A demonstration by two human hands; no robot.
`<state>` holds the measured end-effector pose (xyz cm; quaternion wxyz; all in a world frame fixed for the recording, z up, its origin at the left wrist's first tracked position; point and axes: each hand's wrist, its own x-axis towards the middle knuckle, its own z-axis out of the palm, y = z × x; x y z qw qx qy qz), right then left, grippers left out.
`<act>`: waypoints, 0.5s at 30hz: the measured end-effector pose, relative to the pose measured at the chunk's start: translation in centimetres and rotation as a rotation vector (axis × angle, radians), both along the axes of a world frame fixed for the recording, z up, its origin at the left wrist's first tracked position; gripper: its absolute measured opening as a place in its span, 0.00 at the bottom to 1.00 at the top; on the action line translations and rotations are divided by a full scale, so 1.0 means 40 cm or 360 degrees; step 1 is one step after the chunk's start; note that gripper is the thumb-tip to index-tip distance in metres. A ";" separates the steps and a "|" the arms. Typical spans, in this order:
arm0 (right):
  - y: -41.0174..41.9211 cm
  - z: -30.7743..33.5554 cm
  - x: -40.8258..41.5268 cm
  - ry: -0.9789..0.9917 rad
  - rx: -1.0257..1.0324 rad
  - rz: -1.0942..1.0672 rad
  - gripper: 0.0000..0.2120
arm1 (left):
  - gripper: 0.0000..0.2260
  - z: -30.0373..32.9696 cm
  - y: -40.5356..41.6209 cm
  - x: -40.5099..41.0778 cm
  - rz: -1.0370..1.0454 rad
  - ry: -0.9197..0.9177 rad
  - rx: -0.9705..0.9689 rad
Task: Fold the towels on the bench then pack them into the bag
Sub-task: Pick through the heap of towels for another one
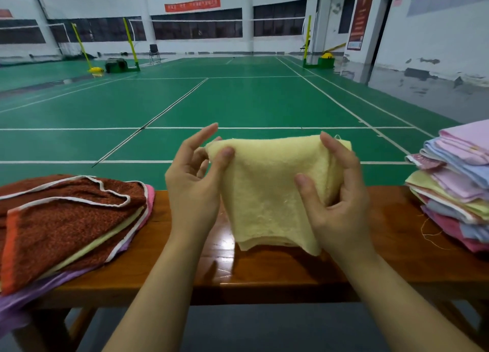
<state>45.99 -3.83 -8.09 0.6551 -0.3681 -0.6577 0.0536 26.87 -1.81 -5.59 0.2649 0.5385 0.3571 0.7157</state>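
The yellow towel (267,193) hangs above the counter (264,272), already doubled, so its edges can be matched. The left hand (194,177) pinches one top corner, the right hand (336,193) grips the other side. Folded towels (brown on top) (71,219) wait at left, the unfolded pile (455,185) at right.

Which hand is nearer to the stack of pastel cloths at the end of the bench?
Right. The right hand grips the yellow towel on the side toward the pastel stack; the left hand pinches the towel's far corner, farther from it.
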 end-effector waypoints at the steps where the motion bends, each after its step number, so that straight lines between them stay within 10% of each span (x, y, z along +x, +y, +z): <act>1: 0.003 -0.004 0.003 -0.0022 -0.0007 -0.0019 0.28 | 0.15 0.004 -0.001 0.000 -0.0001 -0.0058 -0.0013; 9: -0.017 0.031 -0.021 0.0271 -0.0217 0.0086 0.29 | 0.10 0.027 -0.010 0.010 0.0309 0.0276 0.0155; 15: 0.058 -0.047 0.001 -0.0090 -0.1151 -0.0190 0.36 | 0.20 -0.107 0.103 -0.019 0.0245 0.0850 -0.0820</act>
